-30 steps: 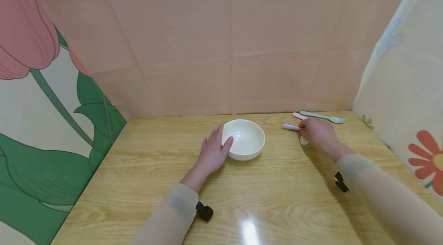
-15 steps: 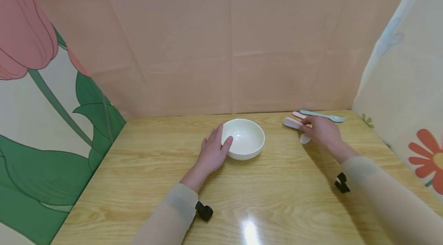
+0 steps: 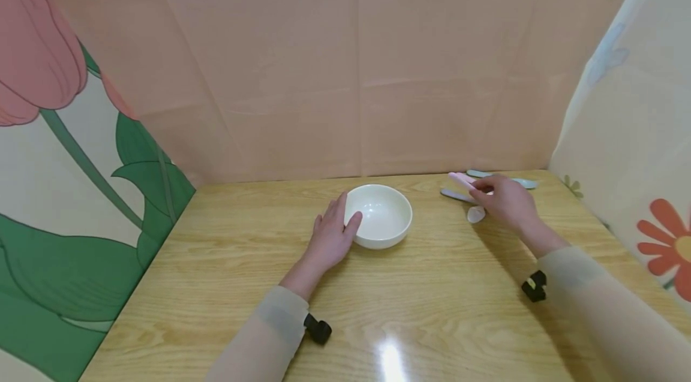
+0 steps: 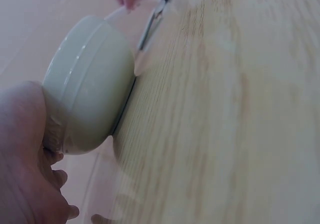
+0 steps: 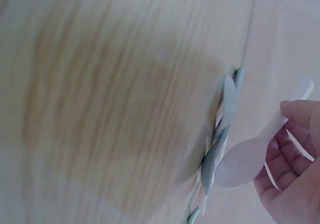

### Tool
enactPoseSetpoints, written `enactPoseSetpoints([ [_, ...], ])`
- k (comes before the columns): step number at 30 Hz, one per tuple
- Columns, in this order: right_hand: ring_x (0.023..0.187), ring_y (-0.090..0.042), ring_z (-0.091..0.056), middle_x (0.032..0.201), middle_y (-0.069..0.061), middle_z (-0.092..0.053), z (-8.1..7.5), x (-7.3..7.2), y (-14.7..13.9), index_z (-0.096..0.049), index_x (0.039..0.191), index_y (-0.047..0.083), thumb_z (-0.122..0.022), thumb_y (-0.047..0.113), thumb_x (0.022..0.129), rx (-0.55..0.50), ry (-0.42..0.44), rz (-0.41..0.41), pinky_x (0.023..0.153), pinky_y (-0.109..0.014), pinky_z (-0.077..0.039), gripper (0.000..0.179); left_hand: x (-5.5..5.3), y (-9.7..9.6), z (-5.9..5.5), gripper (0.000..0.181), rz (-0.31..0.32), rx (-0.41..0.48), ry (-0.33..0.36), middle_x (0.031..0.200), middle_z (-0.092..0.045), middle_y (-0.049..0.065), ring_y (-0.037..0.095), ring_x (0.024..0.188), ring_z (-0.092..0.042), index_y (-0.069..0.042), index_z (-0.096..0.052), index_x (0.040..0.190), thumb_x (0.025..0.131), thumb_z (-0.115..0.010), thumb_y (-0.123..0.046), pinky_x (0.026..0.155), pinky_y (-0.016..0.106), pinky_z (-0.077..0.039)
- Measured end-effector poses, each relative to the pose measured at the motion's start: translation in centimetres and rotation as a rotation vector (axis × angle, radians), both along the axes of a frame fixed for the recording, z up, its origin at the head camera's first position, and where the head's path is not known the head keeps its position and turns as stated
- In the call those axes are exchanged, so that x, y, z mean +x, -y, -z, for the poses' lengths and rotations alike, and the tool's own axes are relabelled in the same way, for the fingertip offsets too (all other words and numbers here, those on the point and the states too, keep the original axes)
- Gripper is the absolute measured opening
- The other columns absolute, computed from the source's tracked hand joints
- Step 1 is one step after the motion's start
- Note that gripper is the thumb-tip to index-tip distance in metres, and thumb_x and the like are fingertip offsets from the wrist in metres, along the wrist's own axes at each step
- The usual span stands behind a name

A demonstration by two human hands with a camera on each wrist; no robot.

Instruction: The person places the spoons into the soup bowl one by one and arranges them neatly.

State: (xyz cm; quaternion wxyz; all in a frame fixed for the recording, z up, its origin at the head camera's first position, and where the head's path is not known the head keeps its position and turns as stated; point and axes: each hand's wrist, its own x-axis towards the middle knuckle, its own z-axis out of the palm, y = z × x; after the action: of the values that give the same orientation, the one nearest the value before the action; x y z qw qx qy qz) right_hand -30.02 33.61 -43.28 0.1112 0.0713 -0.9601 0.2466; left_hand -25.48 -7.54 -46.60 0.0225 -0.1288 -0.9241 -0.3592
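In the head view a white bowl [image 3: 380, 217] stands on the wooden table. My left hand [image 3: 332, 235] rests against its left side, thumb over the rim and fingers fairly straight; the left wrist view has this hand [image 4: 25, 159] beside the bowl [image 4: 92, 86]. My right hand [image 3: 507, 202] pinches a pale pink spoon [image 3: 461, 180] by its handle, above other spoons. In the right wrist view that spoon [image 5: 242, 164] hangs tilted, its scoop downward. Below it lie a grey-blue handle [image 3: 455, 194], a pale scoop [image 3: 476, 214] and a light blue spoon [image 3: 526, 183], partly hidden by the hand.
The wooden table [image 3: 410, 304] ends at a pink cloth backdrop [image 3: 281, 100]. Printed panels stand at the left [image 3: 81, 250] and right [image 3: 637, 160]. The spoons overlap in a small pile [image 5: 215, 149] near the back right edge.
My right hand has raised the pink spoon off the pile and tipped its handle upward, uncovering the grey-blue handle beneath. The left hand and the bowl have stayed in place.
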Motion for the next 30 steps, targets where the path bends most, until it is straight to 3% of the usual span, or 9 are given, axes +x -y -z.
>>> enactPoseSetpoints([
  [7, 0.082, -0.028, -0.061, 0.104, -0.017, -0.076, -0.8, 0.5, 0.8, -0.080, 0.124, 0.002, -0.071, 0.034, 0.109, -0.097, -0.011, 0.016, 0.065, -0.039, -0.046, 0.036, -0.1, 0.0, 0.1, 0.077, -0.005, -0.013, 0.001, 0.180, -0.028, 0.018, 0.037, 0.168, -0.017, -0.010, -0.018, 0.178, 0.118, -0.035, -0.057, 0.133, 0.065, -0.010],
  [15, 0.109, -0.036, -0.069, 0.126, -0.025, -0.074, -1.2, 0.8, 1.4, -0.072, 0.137, 0.001, -0.065, 0.045, 0.112, -0.203, 0.033, 0.039, 0.076, -0.029, -0.052, 0.051, 0.0, 0.0, 0.0, 0.078, -0.003, -0.004, 0.008, 0.180, -0.027, 0.017, 0.036, 0.168, -0.017, -0.012, -0.018, 0.178, 0.118, -0.034, -0.058, 0.133, 0.065, -0.009],
  [24, 0.115, -0.032, -0.067, 0.128, -0.023, -0.074, -2.2, 0.9, 3.0, -0.071, 0.135, 0.000, -0.066, 0.048, 0.111, -0.349, 0.030, 0.023, 0.077, -0.011, -0.049, 0.054, 0.1, 0.0, -0.2, 0.079, -0.001, -0.004, 0.015, 0.180, -0.026, 0.016, 0.036, 0.168, -0.016, -0.013, -0.016, 0.178, 0.118, -0.033, -0.060, 0.134, 0.065, -0.008],
  [30, 0.105, -0.008, -0.067, 0.127, -0.020, -0.073, -2.1, 0.7, 4.0, -0.067, 0.139, -0.005, -0.069, 0.038, 0.111, -0.485, 0.030, 0.009, 0.082, -0.009, -0.053, 0.051, 0.1, -0.1, -0.2, 0.077, -0.001, 0.004, 0.020, 0.180, -0.026, 0.017, 0.036, 0.168, -0.016, -0.011, -0.016, 0.178, 0.118, -0.035, -0.056, 0.134, 0.064, -0.008],
])
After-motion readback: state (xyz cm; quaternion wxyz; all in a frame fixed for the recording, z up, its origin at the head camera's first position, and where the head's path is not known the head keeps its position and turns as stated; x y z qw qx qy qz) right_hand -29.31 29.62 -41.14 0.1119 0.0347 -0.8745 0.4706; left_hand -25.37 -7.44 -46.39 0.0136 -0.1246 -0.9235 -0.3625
